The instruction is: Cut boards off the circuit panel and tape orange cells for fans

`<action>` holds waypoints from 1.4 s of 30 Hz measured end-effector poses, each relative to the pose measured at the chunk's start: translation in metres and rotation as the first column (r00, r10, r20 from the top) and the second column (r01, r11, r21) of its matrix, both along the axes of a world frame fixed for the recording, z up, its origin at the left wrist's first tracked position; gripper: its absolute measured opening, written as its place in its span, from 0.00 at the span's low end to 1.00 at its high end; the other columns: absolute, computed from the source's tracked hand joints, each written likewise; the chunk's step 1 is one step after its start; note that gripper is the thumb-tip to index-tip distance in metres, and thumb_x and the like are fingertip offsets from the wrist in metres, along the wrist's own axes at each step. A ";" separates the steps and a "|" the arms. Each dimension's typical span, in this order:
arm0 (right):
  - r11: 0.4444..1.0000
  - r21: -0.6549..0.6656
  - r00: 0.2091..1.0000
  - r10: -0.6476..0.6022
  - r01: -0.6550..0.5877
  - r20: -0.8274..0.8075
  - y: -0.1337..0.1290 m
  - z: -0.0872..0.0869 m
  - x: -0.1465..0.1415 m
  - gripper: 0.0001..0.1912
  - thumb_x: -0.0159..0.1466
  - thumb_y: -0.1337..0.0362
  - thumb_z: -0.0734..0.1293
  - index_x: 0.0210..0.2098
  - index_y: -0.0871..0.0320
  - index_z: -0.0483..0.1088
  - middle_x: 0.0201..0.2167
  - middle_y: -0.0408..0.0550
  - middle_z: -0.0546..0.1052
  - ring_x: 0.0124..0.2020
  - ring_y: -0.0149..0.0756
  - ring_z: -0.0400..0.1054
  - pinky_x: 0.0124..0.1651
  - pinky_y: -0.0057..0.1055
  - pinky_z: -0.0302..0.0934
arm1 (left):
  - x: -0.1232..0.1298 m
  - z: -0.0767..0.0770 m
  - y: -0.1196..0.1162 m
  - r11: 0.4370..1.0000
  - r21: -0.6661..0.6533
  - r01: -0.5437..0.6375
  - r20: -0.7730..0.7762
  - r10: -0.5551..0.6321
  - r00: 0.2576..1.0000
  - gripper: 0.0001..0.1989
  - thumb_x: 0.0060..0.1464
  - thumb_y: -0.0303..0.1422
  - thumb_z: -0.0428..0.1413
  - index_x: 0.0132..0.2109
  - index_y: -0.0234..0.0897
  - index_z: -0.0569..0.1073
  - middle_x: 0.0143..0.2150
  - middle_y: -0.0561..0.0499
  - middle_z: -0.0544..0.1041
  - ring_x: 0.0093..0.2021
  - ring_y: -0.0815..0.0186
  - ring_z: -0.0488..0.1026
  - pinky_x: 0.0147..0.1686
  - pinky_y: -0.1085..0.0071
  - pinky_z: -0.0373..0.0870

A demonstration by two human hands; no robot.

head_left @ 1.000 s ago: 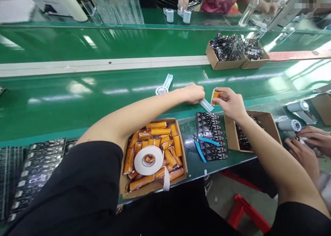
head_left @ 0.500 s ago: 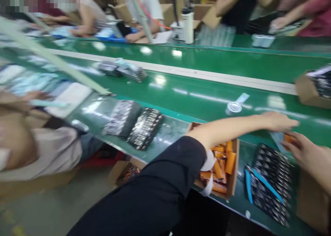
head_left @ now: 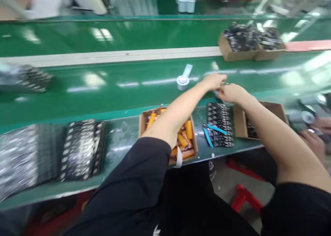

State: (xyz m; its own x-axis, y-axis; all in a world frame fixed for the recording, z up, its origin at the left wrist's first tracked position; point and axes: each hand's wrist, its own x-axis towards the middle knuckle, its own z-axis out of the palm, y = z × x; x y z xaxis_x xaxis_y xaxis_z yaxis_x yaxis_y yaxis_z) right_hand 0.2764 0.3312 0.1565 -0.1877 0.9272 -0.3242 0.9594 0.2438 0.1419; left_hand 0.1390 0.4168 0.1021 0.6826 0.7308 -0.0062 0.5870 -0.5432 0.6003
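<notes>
Our left hand [head_left: 214,81] reached out over the near edge of the green belt [head_left: 103,87], fingers curled down beside our right hand [head_left: 231,92]; the two met, touching, over something small that the blur hid, so we could not tell what either hand gripped or how tightly.

From the left, stacked dark circuit boards [head_left: 82,148] lay at our nine o'clock on the near shelf. Next came the cardboard box of orange cells [head_left: 184,136], at six o'clock from the left hand and partly under our forearm: short orange cylinders lying jumbled, with a strip of white tape hanging over the front wall. At eleven o'clock from the hands a white plastic part [head_left: 183,80] with a round end and a flat handle lay on the belt. Below the hands, at six o'clock, a black board panel [head_left: 219,120] carried blue-handled cutters [head_left: 213,132]. A second open box [head_left: 258,120] stood at four o'clock, and another person's hand [head_left: 314,141] worked farther right.
</notes>
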 end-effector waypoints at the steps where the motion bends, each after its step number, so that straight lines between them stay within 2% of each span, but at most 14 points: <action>1: 1.000 -0.022 1.000 0.005 -0.005 0.002 0.002 -0.005 0.007 0.26 0.73 0.52 0.64 0.62 0.59 0.79 0.54 0.64 0.84 0.54 0.59 0.80 0.57 0.49 0.70 | 0.017 0.000 -0.003 1.000 0.023 0.012 -0.018 -0.012 1.000 0.13 0.71 0.37 0.59 0.57 0.37 0.80 0.55 0.44 0.82 0.57 0.55 0.79 0.59 0.57 0.74; 4: 0.999 -0.045 0.997 0.011 -0.015 -0.074 0.003 -0.011 0.024 0.24 0.73 0.55 0.64 0.60 0.60 0.81 0.52 0.62 0.85 0.53 0.58 0.79 0.57 0.49 0.70 | 0.031 0.001 -0.005 0.996 0.092 -0.006 -0.078 0.013 0.997 0.15 0.68 0.30 0.55 0.56 0.40 0.82 0.53 0.44 0.84 0.55 0.55 0.80 0.54 0.63 0.70; 9: 0.999 -0.012 0.974 -0.048 0.046 -0.220 -0.011 0.008 0.040 0.28 0.68 0.59 0.64 0.64 0.55 0.81 0.43 0.55 0.86 0.46 0.53 0.80 0.54 0.49 0.70 | 0.023 -0.001 -0.003 0.996 0.094 -0.003 -0.056 0.009 0.998 0.16 0.67 0.30 0.54 0.56 0.40 0.82 0.53 0.43 0.84 0.52 0.56 0.79 0.51 0.63 0.69; 12: 0.994 -0.021 0.937 -0.105 0.104 -0.334 -0.025 0.020 0.054 0.30 0.67 0.57 0.64 0.65 0.53 0.80 0.45 0.54 0.87 0.42 0.50 0.79 0.52 0.48 0.71 | 0.029 -0.004 -0.002 0.997 0.077 0.003 -0.027 -0.001 1.000 0.15 0.66 0.28 0.54 0.55 0.41 0.81 0.51 0.46 0.84 0.50 0.58 0.79 0.49 0.64 0.68; 15: 0.991 -0.034 0.916 -0.131 0.127 -0.379 -0.029 0.018 0.059 0.31 0.67 0.54 0.65 0.67 0.52 0.79 0.48 0.54 0.86 0.39 0.48 0.78 0.51 0.48 0.71 | 0.036 -0.004 -0.002 0.998 0.063 0.018 -0.019 -0.017 1.000 0.15 0.66 0.27 0.55 0.55 0.41 0.81 0.52 0.46 0.84 0.50 0.58 0.78 0.48 0.64 0.68; 20: 0.996 -0.012 0.976 -0.090 0.090 -0.198 -0.010 -0.009 0.042 0.28 0.67 0.56 0.66 0.62 0.56 0.81 0.46 0.58 0.85 0.45 0.55 0.79 0.52 0.48 0.70 | 0.038 0.003 -0.006 0.999 0.050 0.006 -0.028 -0.005 1.000 0.16 0.65 0.25 0.56 0.56 0.39 0.81 0.53 0.42 0.83 0.51 0.56 0.78 0.49 0.63 0.67; 23: 0.995 -0.028 0.993 -0.093 0.091 -0.073 0.003 -0.022 0.037 0.24 0.68 0.52 0.67 0.56 0.59 0.83 0.46 0.62 0.85 0.49 0.59 0.78 0.50 0.47 0.70 | 0.039 0.003 -0.008 1.000 0.027 0.003 -0.042 -0.002 0.999 0.16 0.65 0.25 0.56 0.56 0.38 0.81 0.54 0.40 0.82 0.51 0.54 0.78 0.49 0.61 0.67; 27: 0.997 -0.021 0.997 -0.069 0.069 -0.023 0.007 -0.026 0.040 0.24 0.70 0.49 0.68 0.55 0.60 0.83 0.47 0.64 0.84 0.50 0.60 0.78 0.50 0.48 0.71 | 0.046 0.003 -0.010 0.998 0.058 0.009 -0.046 -0.006 0.999 0.15 0.68 0.27 0.54 0.57 0.38 0.81 0.54 0.39 0.82 0.52 0.53 0.78 0.48 0.61 0.67; 32: 0.997 0.061 0.999 -0.040 0.040 -0.010 0.013 -0.022 0.053 0.21 0.71 0.61 0.67 0.60 0.58 0.81 0.51 0.63 0.84 0.52 0.61 0.79 0.54 0.50 0.70 | 0.044 0.022 -0.010 0.999 0.043 -0.019 -0.041 0.021 0.999 0.18 0.69 0.28 0.52 0.60 0.34 0.78 0.58 0.36 0.82 0.57 0.50 0.78 0.54 0.58 0.69; 34: 0.986 0.166 0.999 -0.021 0.027 -0.036 0.025 -0.022 0.060 0.23 0.72 0.64 0.65 0.63 0.53 0.80 0.52 0.59 0.85 0.52 0.58 0.78 0.55 0.49 0.69 | 0.021 0.034 -0.019 0.993 0.096 -0.064 0.033 0.061 0.998 0.23 0.69 0.27 0.51 0.67 0.32 0.73 0.64 0.35 0.79 0.63 0.50 0.75 0.61 0.57 0.68; 36: 0.973 0.227 0.996 0.054 -0.038 -0.065 0.040 -0.024 0.065 0.24 0.71 0.67 0.65 0.64 0.53 0.79 0.57 0.57 0.84 0.56 0.55 0.77 0.59 0.48 0.68 | -0.019 0.047 -0.043 0.977 0.200 -0.068 0.108 0.047 0.993 0.28 0.67 0.28 0.55 0.73 0.32 0.67 0.71 0.35 0.73 0.70 0.51 0.69 0.70 0.56 0.64; 37: 0.972 0.222 0.993 0.094 -0.075 -0.074 0.047 -0.025 0.066 0.24 0.70 0.68 0.66 0.63 0.54 0.80 0.59 0.57 0.83 0.58 0.55 0.76 0.60 0.47 0.67 | -0.045 0.053 -0.062 0.966 0.255 -0.050 0.127 0.017 0.992 0.30 0.66 0.29 0.57 0.73 0.32 0.66 0.73 0.36 0.71 0.73 0.52 0.66 0.73 0.55 0.61; 39: 0.978 0.187 0.988 0.117 -0.097 -0.096 0.055 -0.025 0.064 0.22 0.69 0.69 0.67 0.59 0.56 0.83 0.60 0.57 0.83 0.60 0.55 0.75 0.62 0.46 0.66 | -0.106 0.061 -0.112 0.949 0.316 -0.019 0.128 -0.022 0.991 0.26 0.68 0.34 0.57 0.70 0.35 0.70 0.72 0.38 0.73 0.74 0.51 0.66 0.76 0.51 0.59; 42: 0.980 0.196 0.990 0.032 -0.005 -0.137 0.053 -0.023 0.060 0.21 0.70 0.68 0.65 0.57 0.54 0.85 0.56 0.57 0.85 0.56 0.56 0.77 0.59 0.45 0.68 | -0.199 0.060 -0.191 0.948 0.319 -0.010 0.105 -0.025 0.994 0.18 0.71 0.40 0.54 0.62 0.42 0.77 0.61 0.44 0.82 0.66 0.52 0.75 0.69 0.51 0.71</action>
State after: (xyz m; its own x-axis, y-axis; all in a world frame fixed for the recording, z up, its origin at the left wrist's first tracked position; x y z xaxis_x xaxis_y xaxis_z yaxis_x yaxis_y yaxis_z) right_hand 0.3359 0.3846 0.1333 -0.2358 0.9659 -0.1069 0.9687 0.2424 0.0541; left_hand -0.0605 0.2257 0.1620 0.6722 0.6773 0.2990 0.5246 -0.7207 0.4532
